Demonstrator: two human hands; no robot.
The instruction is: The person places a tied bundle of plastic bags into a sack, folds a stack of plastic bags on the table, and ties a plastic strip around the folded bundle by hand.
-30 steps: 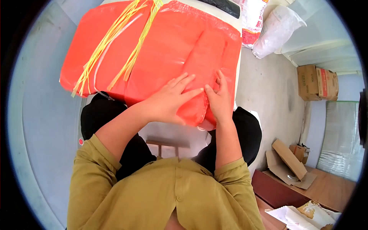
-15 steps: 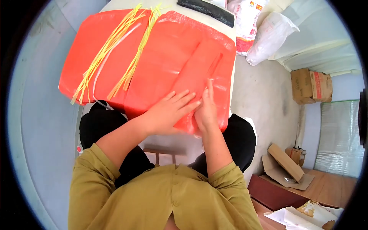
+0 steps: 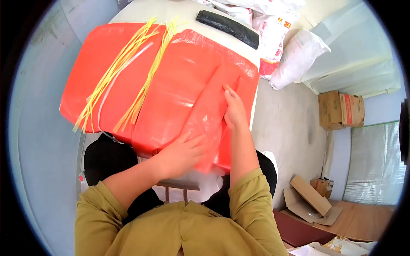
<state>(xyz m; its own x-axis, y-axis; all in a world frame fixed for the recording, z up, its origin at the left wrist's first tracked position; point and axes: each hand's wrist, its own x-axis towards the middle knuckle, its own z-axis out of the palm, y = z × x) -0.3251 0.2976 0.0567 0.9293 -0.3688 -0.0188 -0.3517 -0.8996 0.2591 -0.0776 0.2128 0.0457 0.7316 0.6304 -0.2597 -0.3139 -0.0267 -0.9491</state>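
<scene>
Red plastic bags (image 3: 171, 89) lie in flat stacks across the white table in front of me. My left hand (image 3: 184, 153) rests on the near edge of the right stack, fingers stretched and spread over the plastic. Farther up and to the right, my right hand (image 3: 235, 112) is closed on a raised fold of the top red bag; its thumb is partly hidden. Two bunches of yellow strips (image 3: 113, 70) lie over the left part of the red plastic, with a thin white strip beside them.
A black plastic roll (image 3: 228, 29) lies at the table's (image 3: 149, 10) far side. White printed sacks (image 3: 273, 36) stand beyond it to the right. Cardboard boxes (image 3: 337, 111) are by the right wall, and an opened carton (image 3: 309, 202) lies lower right.
My left hand has slid toward me and left, away from my right hand. The fold of red plastic is spread wider between them. The whole view has tilted slightly upward.
</scene>
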